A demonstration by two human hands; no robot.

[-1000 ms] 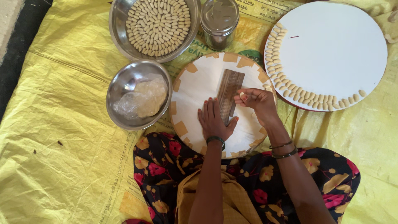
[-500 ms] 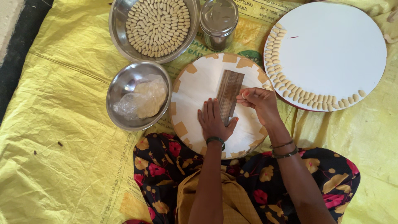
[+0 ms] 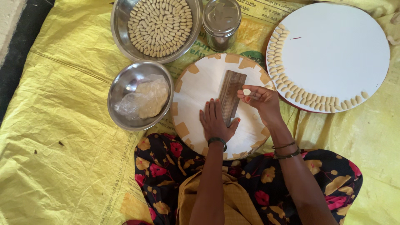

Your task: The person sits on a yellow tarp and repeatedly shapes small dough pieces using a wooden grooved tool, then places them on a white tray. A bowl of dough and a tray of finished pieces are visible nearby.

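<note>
Yellow plastic sheet covers the floor under everything. Furthest left sits a steel bowl holding a lump of pale dough in clear wrap. Above it, a larger steel dish is packed with small pale dough pieces laid in rings. Next to that stands a steel tin with its lid on.

In the middle lies a round white board with tan patches along its rim, and on it a dark ribbed wooden block. The left hand lies flat on the board, fingers spread, its thumb against the block's lower end. The right hand is bent at the wrist over the block's right edge, fingertips pinching one small dough piece.

Furthest right, a big white disc carries a curved double row of shaped pieces along its left and lower edge.
</note>
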